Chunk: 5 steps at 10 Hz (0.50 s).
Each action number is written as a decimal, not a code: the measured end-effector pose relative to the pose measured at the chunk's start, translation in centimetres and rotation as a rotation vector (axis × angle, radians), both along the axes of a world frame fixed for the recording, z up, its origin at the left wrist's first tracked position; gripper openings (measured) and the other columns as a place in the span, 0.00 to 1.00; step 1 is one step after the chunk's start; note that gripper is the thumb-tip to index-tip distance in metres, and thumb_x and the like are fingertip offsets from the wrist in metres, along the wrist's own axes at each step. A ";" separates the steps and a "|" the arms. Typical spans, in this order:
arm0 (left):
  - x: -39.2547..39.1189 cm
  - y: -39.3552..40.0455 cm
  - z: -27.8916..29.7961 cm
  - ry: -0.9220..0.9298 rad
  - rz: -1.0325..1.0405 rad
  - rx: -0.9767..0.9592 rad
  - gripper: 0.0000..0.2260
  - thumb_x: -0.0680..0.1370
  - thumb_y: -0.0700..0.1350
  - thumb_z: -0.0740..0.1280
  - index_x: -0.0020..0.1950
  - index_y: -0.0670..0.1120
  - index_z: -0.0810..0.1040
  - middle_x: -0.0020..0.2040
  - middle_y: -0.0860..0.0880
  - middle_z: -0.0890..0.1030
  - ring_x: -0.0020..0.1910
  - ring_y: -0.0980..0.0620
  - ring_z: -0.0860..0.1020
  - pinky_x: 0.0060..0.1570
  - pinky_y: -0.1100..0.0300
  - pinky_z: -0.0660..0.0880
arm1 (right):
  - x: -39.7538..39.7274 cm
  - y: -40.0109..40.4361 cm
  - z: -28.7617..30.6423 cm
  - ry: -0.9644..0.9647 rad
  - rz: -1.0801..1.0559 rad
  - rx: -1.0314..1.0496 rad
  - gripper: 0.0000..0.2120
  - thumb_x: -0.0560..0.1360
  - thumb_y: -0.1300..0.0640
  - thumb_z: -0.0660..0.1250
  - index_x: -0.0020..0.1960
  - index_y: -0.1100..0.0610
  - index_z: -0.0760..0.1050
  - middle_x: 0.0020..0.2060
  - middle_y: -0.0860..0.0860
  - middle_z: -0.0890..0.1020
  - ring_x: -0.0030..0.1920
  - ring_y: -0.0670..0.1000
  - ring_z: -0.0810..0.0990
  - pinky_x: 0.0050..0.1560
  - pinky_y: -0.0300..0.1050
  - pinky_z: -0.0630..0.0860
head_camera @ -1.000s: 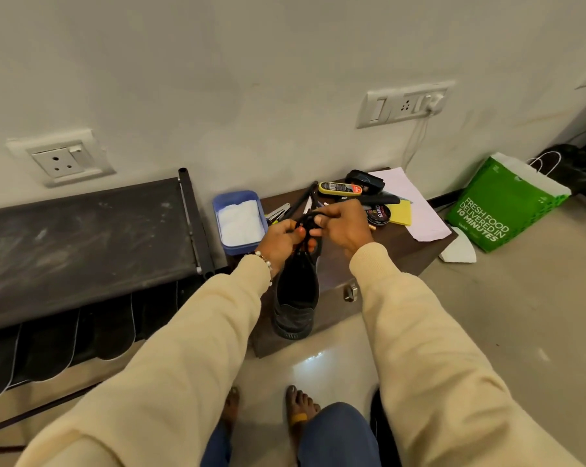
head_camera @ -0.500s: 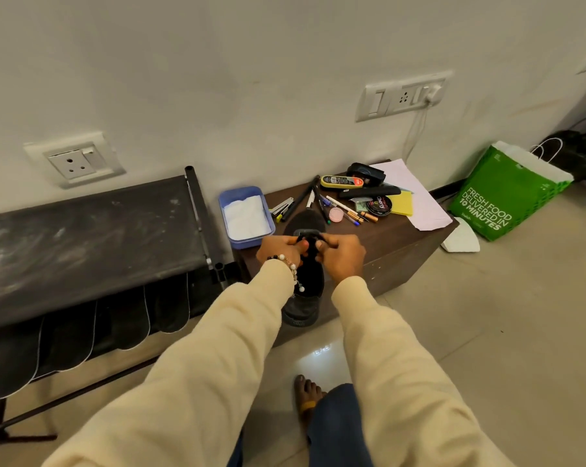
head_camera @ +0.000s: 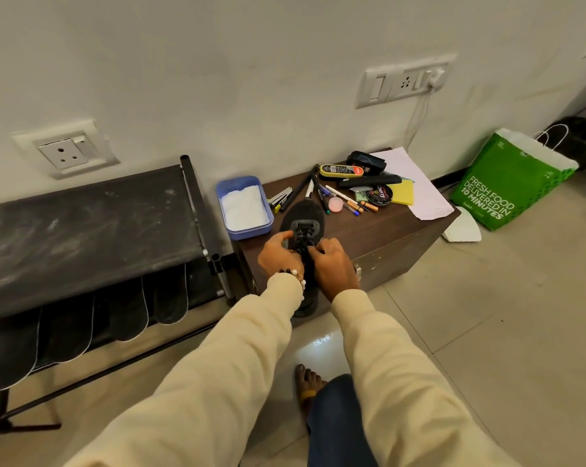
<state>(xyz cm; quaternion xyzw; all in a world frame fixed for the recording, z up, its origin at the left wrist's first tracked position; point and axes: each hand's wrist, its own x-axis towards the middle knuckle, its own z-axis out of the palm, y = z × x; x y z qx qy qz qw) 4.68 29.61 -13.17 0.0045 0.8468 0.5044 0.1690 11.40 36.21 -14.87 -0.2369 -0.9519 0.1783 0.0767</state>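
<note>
The black shoe (head_camera: pixel 303 214), held up a second ago, now lies on the worktop (head_camera: pixel 386 230) (heel past the near edge) — left hand (head_camera: pixel 278 256) and right hand (head_camera: pixel 335 267) each keep a pinching grip on its laces (head_camera: pixel 303 241), so tightening looks easier.

Black shoe (head_camera: pixel 303 214) lies on brown surface (head_camera: pixel 386 227), toe toward wall, heel over the edge. Left grip (head_camera: pixel 280 254) and right grip (head_camera: pixel 333 267) pinch its laces (head_camera: pixel 301 239).

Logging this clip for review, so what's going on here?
A person is working on a black shoe whose toe rests on a brown box. The left hand and right hand both pinch the laces at mid-shoe. A blue tub, pens and a polish tin lie behind it on the box.
</note>
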 end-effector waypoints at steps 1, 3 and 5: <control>0.2 -0.8 -0.1 0.169 -0.190 -0.098 0.15 0.76 0.32 0.64 0.57 0.45 0.83 0.56 0.45 0.82 0.56 0.46 0.79 0.62 0.54 0.74 | 0.1 0.5 -0.8 -0.003 0.017 0.059 0.10 0.80 0.60 0.55 0.55 0.63 0.73 0.53 0.58 0.72 0.49 0.56 0.73 0.47 0.50 0.71; -0.8 -2.5 0.6 0.166 -0.541 -0.144 0.16 0.78 0.37 0.63 0.65 0.43 0.77 0.62 0.45 0.80 0.63 0.47 0.75 0.66 0.61 0.67 | -0.2 1.2 -1.0 0.023 0.058 0.138 0.13 0.78 0.63 0.56 0.58 0.64 0.74 0.56 0.59 0.73 0.55 0.57 0.70 0.48 0.46 0.67; -2.3 -3.3 0.2 0.052 -0.667 -0.078 0.19 0.76 0.44 0.70 0.66 0.43 0.76 0.61 0.44 0.80 0.61 0.48 0.77 0.66 0.54 0.70 | -0.3 1.2 -0.9 0.037 0.038 0.180 0.12 0.76 0.65 0.59 0.57 0.64 0.76 0.55 0.58 0.74 0.55 0.57 0.70 0.49 0.47 0.68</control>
